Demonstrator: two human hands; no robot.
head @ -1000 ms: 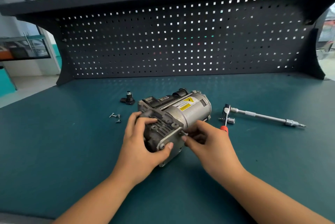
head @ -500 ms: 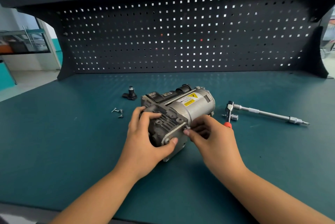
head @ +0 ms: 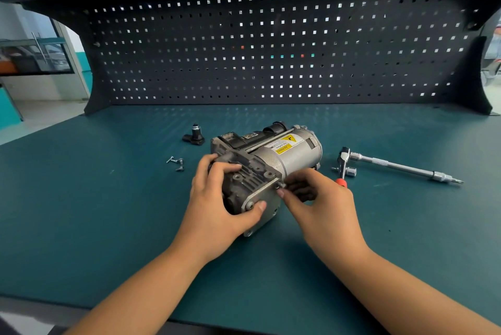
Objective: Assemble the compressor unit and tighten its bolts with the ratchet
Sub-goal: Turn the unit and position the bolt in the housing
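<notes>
From my remote seat, left of centre on the green bench top (head: 95,212) I see a few loose screws (head: 174,162), and just above and to their right a small black fitting (head: 194,136) standing on its own. Behind everything runs the dark pegboard (head: 271,49).

My left forearm comes in from the bottom left of the frame, rising toward the centre. The left hand (head: 217,207) is clamped on the dark, ribbed near end of the compressor unit (head: 284,155): the fingers curl over its top edge and the thumb presses against the grey flange plate lower down.

The compressor unit lies on its side in the middle of the frame, its silver cylinder with the yellow warning label pointing up and to the right.

My right forearm enters from the bottom right. The right hand (head: 322,207) has thumb and forefinger closed on a small bolt (head: 280,186) at the upper corner of the flange, the other fingers curled underneath.

Just behind that hand peeks a red tool tip (head: 342,182). Beside it stands a small socket (head: 351,172), and the ratchet (head: 393,165) lies apart from both hands, its long shaft stretching toward the right.
</notes>
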